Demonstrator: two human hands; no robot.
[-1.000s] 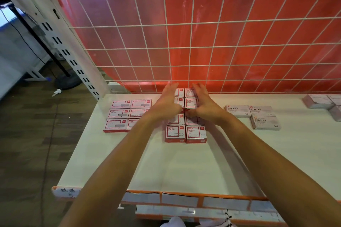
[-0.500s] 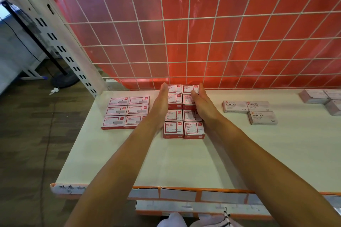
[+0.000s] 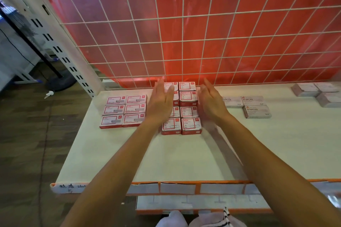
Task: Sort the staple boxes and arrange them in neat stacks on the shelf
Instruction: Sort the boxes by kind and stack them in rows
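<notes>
My left hand (image 3: 161, 104) and right hand (image 3: 211, 104), both flat and empty, flanked the mid-frame red box block (image 3: 188, 111), which ran up-frame.

Both my arms are stretched out bare in front of me, and they draw closer together toward the hands. My left forearm (image 3: 118, 162) comes in from 7 o'clock and runs up toward 1 o'clock. My right forearm (image 3: 267, 156) comes in from 4 o'clock and runs toward 11 o'clock. My left hand (image 3: 160, 105) lies flat with its back up, wrist straight, its fingers (image 3: 163, 88) extended, held together and pointing at 12 o'clock. My right hand (image 3: 212, 105) stands more on its edge, palm turned toward 9 o'clock and thumb uppermost, its fingers straight and aimed between 11 and 12 o'clock. The two hands are level and near each other but apart. Neither grips anything, and the right is slightly blurred.
</notes>
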